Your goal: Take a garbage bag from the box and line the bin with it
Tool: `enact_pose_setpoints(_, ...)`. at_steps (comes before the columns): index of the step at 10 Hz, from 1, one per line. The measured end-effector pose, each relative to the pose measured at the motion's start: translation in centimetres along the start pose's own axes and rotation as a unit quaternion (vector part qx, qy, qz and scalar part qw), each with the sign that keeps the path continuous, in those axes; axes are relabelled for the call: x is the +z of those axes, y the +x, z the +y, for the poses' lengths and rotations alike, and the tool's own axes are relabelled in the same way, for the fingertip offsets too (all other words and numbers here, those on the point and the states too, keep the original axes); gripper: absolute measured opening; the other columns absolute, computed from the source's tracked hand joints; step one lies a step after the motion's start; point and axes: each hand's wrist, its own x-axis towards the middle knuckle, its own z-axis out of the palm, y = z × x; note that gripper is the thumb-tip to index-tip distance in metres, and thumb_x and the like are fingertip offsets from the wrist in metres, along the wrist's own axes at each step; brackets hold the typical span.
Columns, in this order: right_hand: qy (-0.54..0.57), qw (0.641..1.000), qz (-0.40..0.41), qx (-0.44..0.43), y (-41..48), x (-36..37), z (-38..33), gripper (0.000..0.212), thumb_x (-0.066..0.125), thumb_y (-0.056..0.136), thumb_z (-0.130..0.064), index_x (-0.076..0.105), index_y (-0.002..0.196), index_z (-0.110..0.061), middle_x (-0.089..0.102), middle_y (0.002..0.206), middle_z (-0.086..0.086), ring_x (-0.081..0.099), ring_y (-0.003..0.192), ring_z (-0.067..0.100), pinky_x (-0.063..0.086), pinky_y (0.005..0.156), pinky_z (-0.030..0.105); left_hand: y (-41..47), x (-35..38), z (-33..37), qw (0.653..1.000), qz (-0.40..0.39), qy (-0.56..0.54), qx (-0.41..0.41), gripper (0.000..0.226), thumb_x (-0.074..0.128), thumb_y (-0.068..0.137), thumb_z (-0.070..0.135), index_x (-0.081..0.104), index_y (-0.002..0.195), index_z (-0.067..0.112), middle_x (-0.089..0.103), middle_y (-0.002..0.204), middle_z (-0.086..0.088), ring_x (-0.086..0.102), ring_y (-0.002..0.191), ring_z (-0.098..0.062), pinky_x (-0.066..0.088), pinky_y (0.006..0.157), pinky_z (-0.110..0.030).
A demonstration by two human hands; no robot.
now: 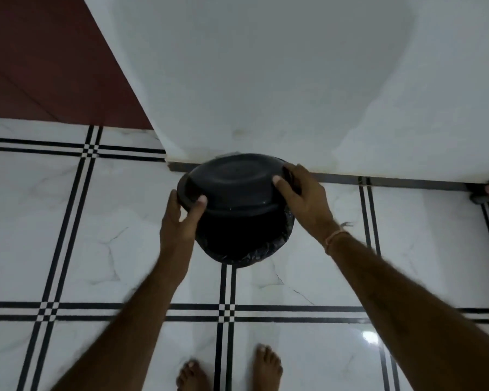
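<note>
A round black bin (232, 238) stands on the tiled floor against the white wall. A black garbage bag (280, 244) lines it, its crinkled edge folded over the rim on the near and right side. Over the bin's far half I hold a round black lid (235, 182), tilted. My left hand (181, 218) grips the lid's left edge, thumb on top. My right hand (302, 198) grips its right edge. The bin's inside is dark. No box is in view.
White marble floor tiles with black double stripes (226, 311) spread all around. A white wall (266, 80) rises right behind the bin, with a dark red door (40, 66) at the left. My bare feet (232, 371) stand near the bottom edge. A dark object (480, 193) lies at the far right.
</note>
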Motion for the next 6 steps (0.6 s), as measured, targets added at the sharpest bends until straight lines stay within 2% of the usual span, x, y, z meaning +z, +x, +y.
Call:
enact_pose_setpoints(1,-0.042,0.999,-0.002,-0.023,-2.2,2.1,4.0,0.065,0.053,0.097,-0.060,0.045,0.153,-0.028,0.044,0.160,0.004,0.040,0.149,0.023,0.036,0.122,0.037,-1.4,1.1,-4.3,0.998,0.036,0.059,-0.013,0.089,0.070,0.091,0.050,0.021,0.163,0.032,0.039,0.158,0.016,0.033,0.137,0.000,0.029,0.105,-0.016)
enact_pose_setpoints(2,-0.060,0.997,0.012,-0.041,-4.0,4.2,7.7,0.068,0.055,0.099,-0.053,0.035,0.159,-0.028,0.028,0.169,0.004,0.027,0.156,0.022,0.028,0.117,0.024,-1.6,2.2,-8.5,0.993,0.056,0.106,0.000,0.101,0.073,0.086,0.055,0.014,0.164,0.032,0.033,0.165,0.010,0.032,0.149,-0.010,0.028,0.112,-0.022)
enact_pose_setpoints(3,-0.092,0.995,0.003,-0.039,-4.3,6.1,10.7,0.074,0.056,0.098,-0.053,0.028,0.162,-0.028,0.022,0.171,0.004,0.022,0.158,0.023,0.027,0.113,0.026,-1.2,2.8,-12.5,0.987,0.059,0.149,0.027,0.107,0.074,0.083,0.060,0.009,0.164,0.031,0.030,0.168,0.007,0.032,0.153,-0.016,0.032,0.118,-0.030)
enact_pose_setpoints(4,-0.125,0.991,-0.013,-0.043,-4.6,7.1,12.4,0.079,0.057,0.098,-0.054,0.022,0.163,-0.026,0.017,0.173,0.006,0.025,0.157,0.027,0.034,0.110,0.030,-1.3,3.2,-15.0,0.979,0.047,0.190,0.062,0.103,0.071,0.087,0.056,0.009,0.164,0.028,0.031,0.168,0.005,0.035,0.151,-0.022,0.034,0.113,-0.029)
enact_pose_setpoints(5,-0.149,0.988,-0.036,-0.021,-4.6,6.5,11.4,0.081,0.058,0.098,-0.053,0.020,0.164,-0.024,0.016,0.173,0.009,0.029,0.155,0.031,0.041,0.115,0.042,-1.6,3.1,-14.7,0.977,0.037,0.205,0.042,0.099,0.070,0.090,0.051,0.010,0.164,0.025,0.032,0.167,0.001,0.036,0.150,-0.027,0.034,0.112,-0.032)
enact_pose_setpoints(6,-0.158,0.986,-0.043,-0.030,-6.1,4.4,9.3,0.079,0.058,0.097,-0.053,0.024,0.162,-0.024,0.023,0.171,0.009,0.030,0.155,0.030,0.042,0.116,0.047,-3.9,2.2,-12.4,0.976,0.024,0.218,0.014,0.100,0.069,0.089,0.054,0.009,0.164,0.024,0.030,0.168,-0.004,0.034,0.151,-0.031,0.033,0.118,-0.042)
